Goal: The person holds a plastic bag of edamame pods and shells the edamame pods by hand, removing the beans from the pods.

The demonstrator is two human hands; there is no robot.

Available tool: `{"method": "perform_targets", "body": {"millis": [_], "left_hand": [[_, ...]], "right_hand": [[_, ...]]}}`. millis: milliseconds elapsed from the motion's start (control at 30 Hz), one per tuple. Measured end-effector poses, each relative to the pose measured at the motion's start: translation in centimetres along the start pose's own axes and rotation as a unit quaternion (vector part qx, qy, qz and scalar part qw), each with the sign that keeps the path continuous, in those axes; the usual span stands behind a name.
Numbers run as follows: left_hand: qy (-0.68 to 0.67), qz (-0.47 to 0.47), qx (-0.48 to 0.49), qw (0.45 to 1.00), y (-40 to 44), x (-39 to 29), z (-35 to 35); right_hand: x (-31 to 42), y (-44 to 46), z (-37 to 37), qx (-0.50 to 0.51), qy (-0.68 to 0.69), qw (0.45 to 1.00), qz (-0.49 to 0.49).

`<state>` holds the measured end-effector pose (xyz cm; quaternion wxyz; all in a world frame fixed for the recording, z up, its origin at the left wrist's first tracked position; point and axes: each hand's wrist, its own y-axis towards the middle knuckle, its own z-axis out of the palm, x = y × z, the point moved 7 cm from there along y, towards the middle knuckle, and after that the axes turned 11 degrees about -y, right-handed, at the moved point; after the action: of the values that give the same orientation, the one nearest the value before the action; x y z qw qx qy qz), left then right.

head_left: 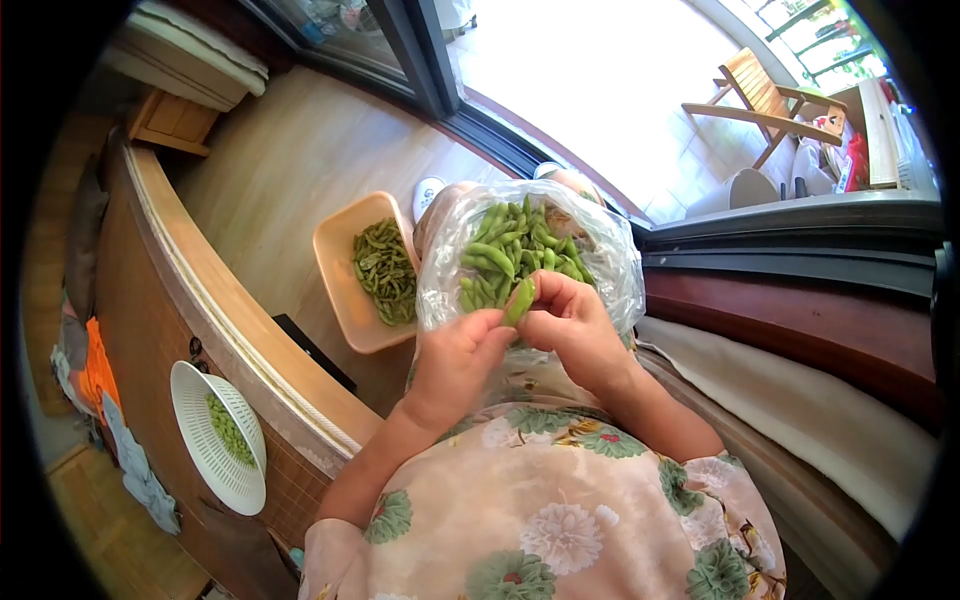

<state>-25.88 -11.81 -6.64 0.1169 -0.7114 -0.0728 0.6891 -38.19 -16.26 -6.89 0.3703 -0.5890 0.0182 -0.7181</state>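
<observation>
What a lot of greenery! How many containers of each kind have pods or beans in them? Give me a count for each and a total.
Clear plastic bag: 1
Peach-coloured basin: 1
White colander: 1
Total: 3
Not counted: the green pod held between the left hand and right hand.

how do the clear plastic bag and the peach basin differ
The plastic bag is clear and crumpled; the peach basin is opaque and rigid-looking. The bag rests on the lap, the basin on the floor. The bag's edamame pods look brighter green, the basin's pods darker. Both hold pods.
</observation>
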Motion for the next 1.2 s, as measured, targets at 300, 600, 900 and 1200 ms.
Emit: {"method": "perform_targets", "body": {"millis": [300,600,900,1200], "left_hand": [[0.125,0.059,-0.017,0.990,-0.1,-0.7,0.6],[-0.189,-0.069,0.020,0.979,0.0,1.4,1.0],[-0.161,-0.088,0.018,0.983,0.0,1.4,0.7],[-0.045,-0.005,-0.011,0.999,0.1,-0.2,0.3]], "right_hand": [[-1.0,0.5,-0.4,-0.023,-0.051,0.997,-0.044],[-1.3,0.1,-0.4,0.001,0.041,0.999,0.005],[-1.5,0.5,-0.2,0.016,0.097,0.995,0.031],[-1.4,0.3,-0.3,0.012,0.048,0.999,0.003]]}}
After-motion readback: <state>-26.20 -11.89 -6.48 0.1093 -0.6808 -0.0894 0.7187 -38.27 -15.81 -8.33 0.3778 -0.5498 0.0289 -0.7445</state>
